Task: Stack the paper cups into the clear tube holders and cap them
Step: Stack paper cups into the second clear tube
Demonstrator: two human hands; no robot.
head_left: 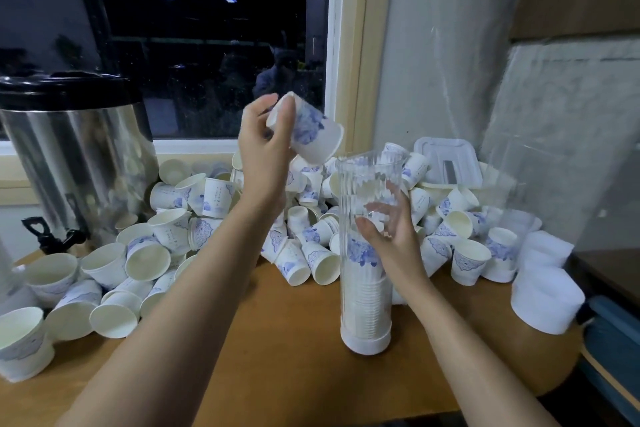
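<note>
Paper cup (306, 130) held up in the left grip (266, 146), fingers and thumb curled round its base end, mouth tilted down and to the right. Just above and left of the open top of the clear tube holder (369, 184), not yet inside. Tube holder upright on the tabletop (277, 340), seated in a white base cap (366, 343), steadied by the right grip (398, 243), closed round its middle. Cup stack (363, 288) inside, mouths down, filling about the lower half by the look of it. Pile of loose cups (194, 218) behind, near both grips.

To do this step well:
- Bring the cup over the centre of the opening first, then turn it fully mouth-down, in line with the tube.
- Lower, not drop; risk of jamming against the ribbed wall if tilted.
- Keep the right grip firm but gentle, to avoid squeezing the thin wall out of round.
- Release only once past the rim, then press lightly to nest onto the stack.
- Leave room at the top for 1 cap.
</note>
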